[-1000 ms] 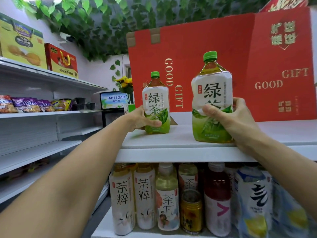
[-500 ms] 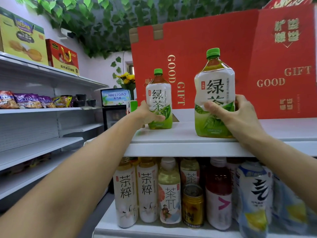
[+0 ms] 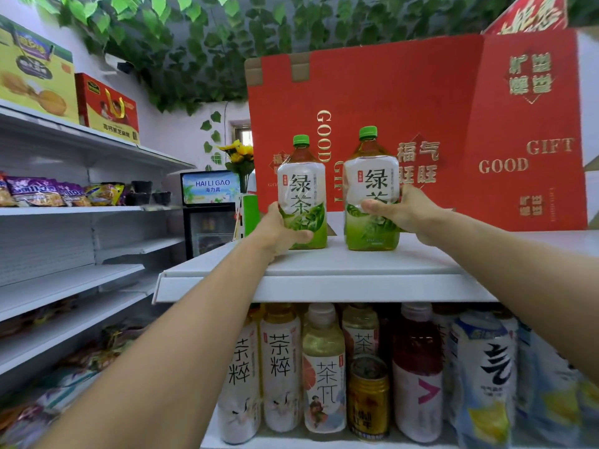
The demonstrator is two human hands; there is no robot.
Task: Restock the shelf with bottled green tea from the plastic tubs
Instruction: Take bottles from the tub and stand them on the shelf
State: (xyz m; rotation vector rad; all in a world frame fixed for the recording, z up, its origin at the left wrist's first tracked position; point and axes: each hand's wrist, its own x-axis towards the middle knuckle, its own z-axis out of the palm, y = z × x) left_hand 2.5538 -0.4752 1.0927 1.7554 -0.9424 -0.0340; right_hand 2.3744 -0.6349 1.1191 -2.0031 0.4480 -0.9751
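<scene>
- While both bottles stand upright on the top shelf [image 3: 324, 267], the left hand [image 3: 278, 231] grips the left green tea bottle [image 3: 303, 196].
- Right hand [image 3: 405, 215] grips the right green tea bottle [image 3: 371, 189].
- Placing step; next, probably let go of both.

The light is bright and even, and it seems to come from above. Shadows are soft. A dark shadow sits under the white top shelf [image 3: 324, 270], where the drinks on the lower shelf [image 3: 324, 367] look dimmer. Gold letters on the red gift box [image 3: 453, 108] shine a bit. The plastic wrap on the two green tea bottles [image 3: 303, 196] gives small white glints. The middle of the view looks fairly sharp. The near corners are blurry, most of all the snack bags low on the left [image 3: 48, 409] and the drinks low on the right. Straight shelf edges bend and lean near the sides, like through a wide lens. Colours look strong and a little smeary.
</scene>
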